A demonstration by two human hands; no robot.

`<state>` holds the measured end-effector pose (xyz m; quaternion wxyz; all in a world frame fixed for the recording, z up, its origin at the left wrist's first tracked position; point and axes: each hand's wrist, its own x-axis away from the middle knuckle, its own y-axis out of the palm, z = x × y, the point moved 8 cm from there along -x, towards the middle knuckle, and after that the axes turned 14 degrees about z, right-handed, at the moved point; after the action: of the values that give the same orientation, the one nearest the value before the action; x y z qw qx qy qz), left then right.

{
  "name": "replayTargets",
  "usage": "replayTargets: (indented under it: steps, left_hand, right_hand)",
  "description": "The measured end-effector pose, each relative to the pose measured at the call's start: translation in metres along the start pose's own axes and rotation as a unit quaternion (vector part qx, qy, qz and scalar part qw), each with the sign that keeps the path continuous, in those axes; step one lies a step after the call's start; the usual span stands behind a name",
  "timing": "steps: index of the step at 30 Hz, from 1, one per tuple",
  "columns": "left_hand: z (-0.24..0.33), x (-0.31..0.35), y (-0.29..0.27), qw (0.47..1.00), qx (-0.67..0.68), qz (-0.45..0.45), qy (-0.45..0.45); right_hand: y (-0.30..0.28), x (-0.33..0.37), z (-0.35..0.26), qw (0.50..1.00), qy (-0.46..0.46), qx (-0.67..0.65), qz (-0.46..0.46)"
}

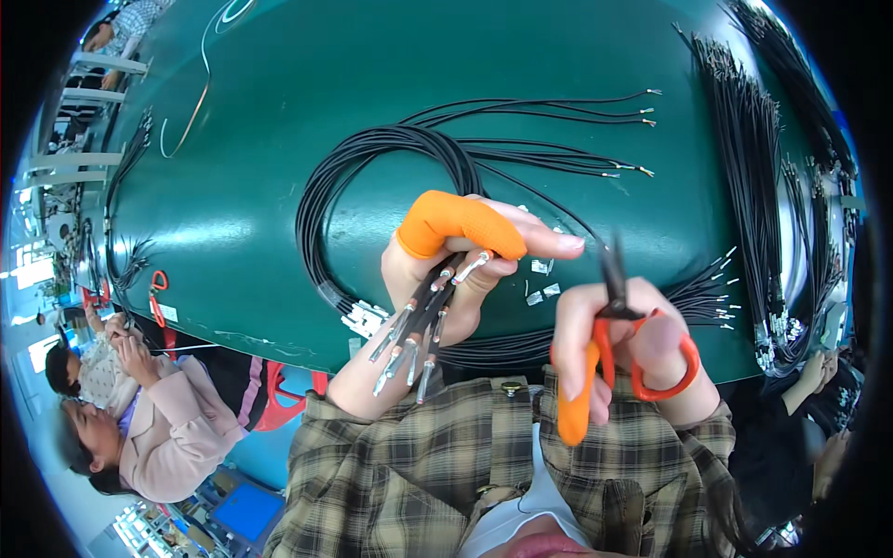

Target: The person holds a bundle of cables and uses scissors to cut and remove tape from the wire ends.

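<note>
Head view.
Work surface: green table (270, 70), its near edge curving past the wearer's plaid shirt (400, 456). Widest green stretch: beyond the coil, toward the far side; a second, narrower one between the coil and the cable bundle at left (113, 205).
Right limit: long black cable bundles (744, 167), laid lengthwise along that side.
Left limit: near edge, with red-handled scissors (158, 302) at it and a seated person in pink (177, 428) beyond. Upper left: one thin pale wire (203, 70).
Near limit: a row of black cables (512, 353) between the hands and the shirt.
Left hand (465, 244): one, orange finger cot fitted; fingers closed around a cluster of stripped cable ends (409, 339), which fan down toward the wearer over the forearm.
Coil of black cable (312, 200): one, on the table just beyond and left of that hand, loose tails reaching right.
Right hand (586, 316): one, orange cot on a finger; grasping orange-handled scissors (617, 279), blades pointing away from the wearer. Blade opening: blurred, cannot tell. A single cable reaches near the tips; contact cannot be told.
Small whitish scraps (535, 298): several, between the hands.
</note>
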<state>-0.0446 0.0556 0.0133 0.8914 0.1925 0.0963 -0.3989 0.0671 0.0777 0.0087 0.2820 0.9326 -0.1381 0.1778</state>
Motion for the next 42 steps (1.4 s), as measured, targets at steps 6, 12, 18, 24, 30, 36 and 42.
replayTargets:
  steps: [6, 12, 18, 24, 30, 36, 42]
  left_hand:
    - [-0.001, -0.001, 0.0, 0.999, 0.026, -0.033, 0.034]
    - [0.002, 0.0, -0.002, 0.998, 0.043, -0.032, 0.015]
    - [0.0, 0.001, -0.002, 0.999, 0.026, -0.03, -0.008]
    - [0.001, 0.001, 0.0, 0.999, 0.008, -0.042, -0.014]
    - [0.0, 0.002, 0.0, 0.999, 0.002, -0.047, -0.009]
    - [0.002, -0.001, 0.004, 0.997, 0.005, -0.068, 0.03]
    - [0.005, 0.0, 0.004, 0.993, 0.011, -0.084, 0.077]
  right_hand:
    - [0.024, -0.007, 0.004, 0.994, -0.014, -0.021, -0.102]
    - [0.027, -0.01, 0.009, 0.992, -0.003, -0.017, -0.123]
    - [0.027, -0.009, 0.01, 0.993, 0.008, -0.014, -0.119]
    - [0.025, -0.009, 0.014, 0.993, 0.019, -0.018, -0.118]
    - [0.025, -0.009, 0.015, 0.992, 0.02, -0.014, -0.126]
    - [0.024, -0.008, 0.015, 0.993, 0.024, -0.022, -0.116]
    - [0.025, -0.008, 0.017, 0.992, 0.024, -0.029, -0.122]
